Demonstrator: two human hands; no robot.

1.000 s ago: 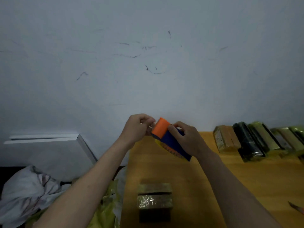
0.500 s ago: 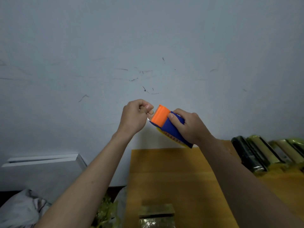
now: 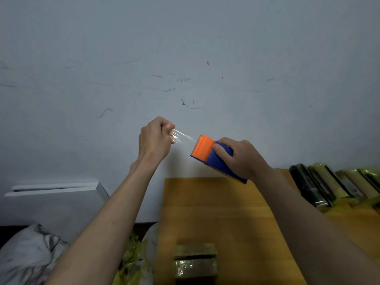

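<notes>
Two hands, one tape dispenser, one strip of clear tape: the right hand (image 3: 240,159) grips the dispenser (image 3: 212,164), fingers curled round its blue body, thumb beside its orange end. The left hand (image 3: 154,140) pinches the strip (image 3: 183,137), drawn taut between the two, held in the air above the far edge of the orange-brown table (image 3: 205,202). Two wrapped blocks (image 3: 195,262) sit at its near edge; at least four wrapped bars (image 3: 320,186), blurred, line its right side. Behind stands a scuffed white wall (image 3: 185,48); crumpled white cloth (image 3: 26,249) lies lower left.
</notes>
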